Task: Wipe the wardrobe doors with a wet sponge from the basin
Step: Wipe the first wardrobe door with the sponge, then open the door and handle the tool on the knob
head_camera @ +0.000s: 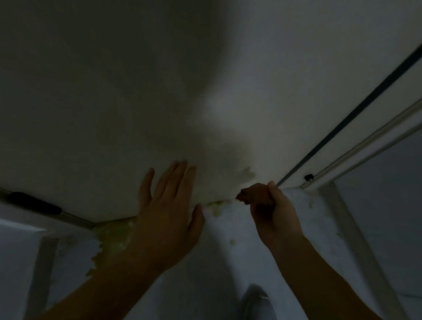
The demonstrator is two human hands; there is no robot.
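Two hands low in the frame, dim and blurry view. Left hand (168,209) lies flat with fingers straight and spread, palm pressed on the white wardrobe door (107,103) near its bottom edge, centre-left of the frame. Right hand (276,217) sits just right of centre, fingers curled, gripping a brownish-orange sponge (253,194) that sticks out to the left of the fist and touches the door's lower edge. A blurred pale smear (244,175) sits on the door just above the sponge; can't tell what it is. The door fills the upper frame, and a dark seam (352,111) runs diagonally down its right side toward the right hand. The pale floor (197,280) below shows greenish patches (112,237) by the left wrist, with smaller flecks between the hands. A grey shoe (258,306) shows at bottom centre.
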